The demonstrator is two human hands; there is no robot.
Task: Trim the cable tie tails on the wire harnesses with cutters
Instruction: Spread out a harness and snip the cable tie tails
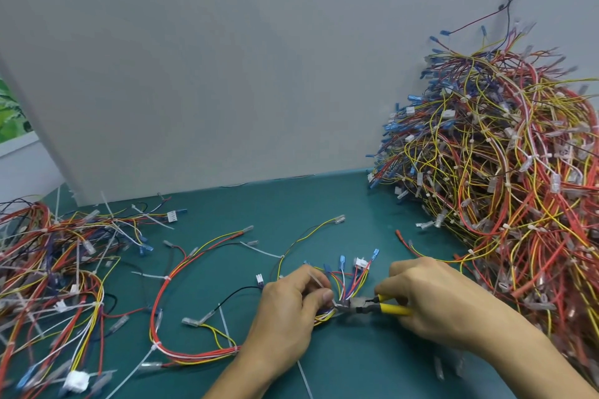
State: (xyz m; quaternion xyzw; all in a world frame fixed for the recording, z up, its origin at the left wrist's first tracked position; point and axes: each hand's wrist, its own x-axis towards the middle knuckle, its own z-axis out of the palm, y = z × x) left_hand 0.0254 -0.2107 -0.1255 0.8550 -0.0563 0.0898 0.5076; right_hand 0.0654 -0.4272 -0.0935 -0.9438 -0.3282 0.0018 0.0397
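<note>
The left hand (288, 304) curls tightly around the wire harness (346, 282), thumb pressed on the bundle. A white cable tie tail (315, 278) pokes up past its fingers. The right hand (434, 295) clasps the yellow handles of the cutters (372, 303), whose nose meets the bundle just beside the left thumb. How far the blades are parted is too blurred to tell. Beyond both hands lies bare green table (324, 214), ending at a grey panel (227, 74). A tall heap of harnesses (505, 178) crowds close on the right hand's outer side. A looser pile (55, 269) sits well left of the left hand.
</note>
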